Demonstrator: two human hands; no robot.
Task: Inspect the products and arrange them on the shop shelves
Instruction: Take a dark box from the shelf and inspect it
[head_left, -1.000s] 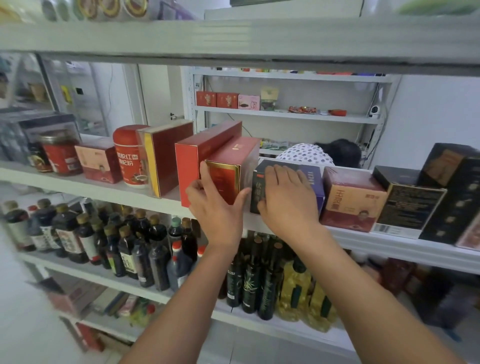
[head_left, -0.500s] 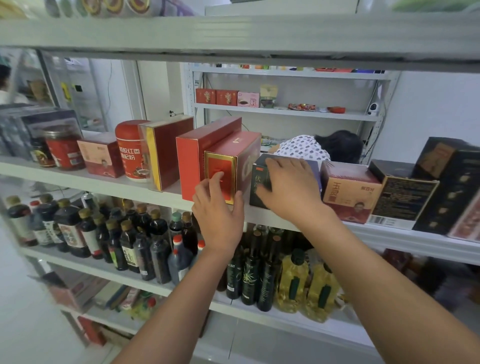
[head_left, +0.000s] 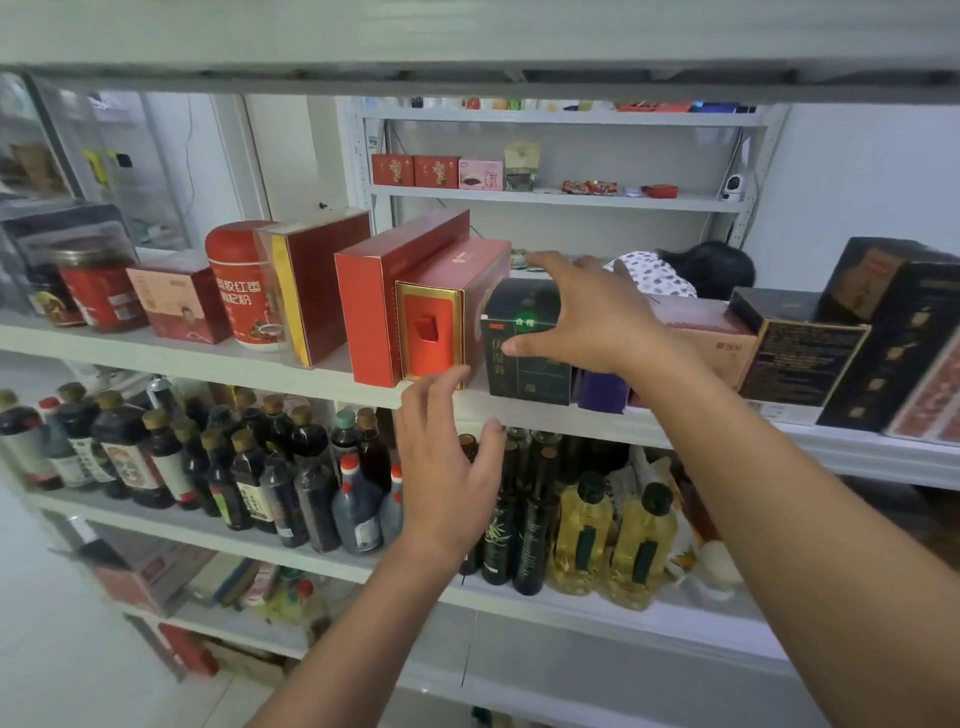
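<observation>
A dark green box (head_left: 519, 364) stands on the white middle shelf (head_left: 208, 358), just right of a red box with a gold-framed end (head_left: 431, 332). My right hand (head_left: 587, 317) is spread over the green box's top right, thumb touching its front face, fingers stretched out above its top. My left hand (head_left: 447, 457) hovers open in front of the shelf edge, below the red and gold box, touching nothing. A taller red box (head_left: 369, 312) leans against the gold-framed one on its left.
A purple box (head_left: 602, 392), a pinkish box (head_left: 717, 338) and black boxes (head_left: 800, 353) fill the shelf to the right. A red canister (head_left: 239, 280) and jars stand left. Dark sauce bottles (head_left: 208, 457) and oil bottles (head_left: 587, 530) crowd the shelf below. A person's head (head_left: 701, 267) shows behind.
My left hand has come off the red and gold box and dropped below the shelf edge. My right hand has opened wide and lifted from flat on the green box.
</observation>
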